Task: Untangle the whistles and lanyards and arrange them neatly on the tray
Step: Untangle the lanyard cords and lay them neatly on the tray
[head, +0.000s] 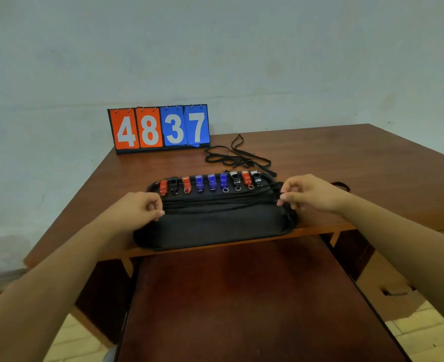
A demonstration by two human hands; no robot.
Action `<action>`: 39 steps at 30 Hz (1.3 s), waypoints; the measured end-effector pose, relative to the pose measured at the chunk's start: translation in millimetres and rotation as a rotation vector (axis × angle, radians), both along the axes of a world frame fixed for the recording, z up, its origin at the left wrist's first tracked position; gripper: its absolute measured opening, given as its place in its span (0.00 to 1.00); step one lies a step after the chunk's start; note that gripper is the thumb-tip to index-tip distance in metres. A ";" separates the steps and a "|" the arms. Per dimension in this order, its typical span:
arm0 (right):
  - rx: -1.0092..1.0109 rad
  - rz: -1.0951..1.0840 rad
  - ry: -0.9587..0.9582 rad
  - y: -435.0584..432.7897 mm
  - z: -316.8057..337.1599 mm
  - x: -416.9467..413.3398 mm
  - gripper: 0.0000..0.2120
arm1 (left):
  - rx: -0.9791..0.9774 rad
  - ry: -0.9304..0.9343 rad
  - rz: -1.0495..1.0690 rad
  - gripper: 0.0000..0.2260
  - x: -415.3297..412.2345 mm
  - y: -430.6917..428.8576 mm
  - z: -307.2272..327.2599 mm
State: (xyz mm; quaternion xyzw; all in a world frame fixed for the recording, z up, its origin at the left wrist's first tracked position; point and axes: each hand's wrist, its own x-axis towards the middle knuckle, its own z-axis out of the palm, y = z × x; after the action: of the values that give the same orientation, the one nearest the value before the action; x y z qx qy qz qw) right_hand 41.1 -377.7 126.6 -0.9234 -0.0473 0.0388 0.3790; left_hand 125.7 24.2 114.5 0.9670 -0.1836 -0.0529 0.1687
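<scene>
Laying a bundle of black lanyards (221, 202) straight across the black tray (215, 231), just this side of the row of 9 whistles (211, 182) along the tray's far rim. Judging by the layout, well along: whistles lined up in red, black and blue, with a second tangle of loose lanyards (238, 159) not yet sorted on the bench (346, 165) behind the tray, near the flip scoreboard (161, 129).

To do it well: hold both ends level with even tension, enough to take out slack without dragging the whistles out of line. Lower both ends together, parallel to the whistle row, flat on the tray floor and inside its rim. Release gently, 1 end at a time, to avoid any spring back into loops. Watch the right end, bunched over the tray's corner and likely to spill off.

Left hand (142, 207) at the tray's left end, knuckles up, fingers curled, thumb and forefinger pinching the cord ends. Right hand (309, 194) at the right end, posed the same way, pinching the bundle just over the rim, other fingers loosely tucked. Both forearms bare, reaching forward and inward from the lower corners, wrists low over the tray's ends.
</scene>
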 end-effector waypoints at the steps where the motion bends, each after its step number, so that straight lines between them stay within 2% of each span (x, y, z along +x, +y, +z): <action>1: -0.060 0.014 0.002 2.9 -0.6 1.7 0.04 | 0.030 -0.022 0.000 0.04 1.0 2.1 -2.1; 5: -0.336 0.020 -0.040 6.6 -4.6 8.7 0.03 | 0.081 -0.108 -0.037 0.02 7.0 9.0 -6.9; 8: -0.416 0.004 -0.075 6.1 -9.7 12.9 0.06 | 0.119 -0.132 -0.027 0.00 11.2 6.7 -9.6; 12: -0.436 -0.022 -0.117 9.6 -13.5 18.0 0.10 | 0.132 -0.123 0.001 0.01 16.5 3.1 -9.9; 16: -0.437 -0.059 -0.178 11.3 -17.4 19.8 0.04 | 0.197 -0.193 0.006 0.03 19.8 3.1 -9.8; 20: -0.499 -0.079 -0.234 14.6 -22.8 23.5 0.06 | 0.248 -0.217 0.012 0.06 21.3 2.1 -8.2; 23: -0.543 -0.094 -0.243 14.1 -25.6 25.5 0.08 | 0.264 -0.248 0.010 0.03 21.7 2.4 -8.6; 28: -0.486 -0.133 -0.251 14.2 -24.4 23.8 0.10 | 0.365 -0.331 -0.006 0.02 19.9 -4.0 -6.1; 32: -0.387 -0.168 -0.336 8.5 -14.9 15.3 0.10 | 0.290 -0.436 0.031 0.12 13.4 -8.2 -5.0; 36: -0.413 -0.317 -0.325 -24.3 -14.0 2.6 0.09 | 0.143 -0.420 0.015 0.10 4.6 -28.3 2.0; 39: -0.479 -0.456 -0.186 -50.4 -19.4 -7.1 0.16 | 0.018 -0.393 -0.043 0.07 -5.0 -56.4 5.8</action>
State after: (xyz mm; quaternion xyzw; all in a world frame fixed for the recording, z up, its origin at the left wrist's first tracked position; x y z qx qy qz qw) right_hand 34.0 -428.1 107.2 -0.9725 0.1364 -0.1211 0.1445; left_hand 120.7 -32.2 120.3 0.9561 -0.2332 0.1314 0.1197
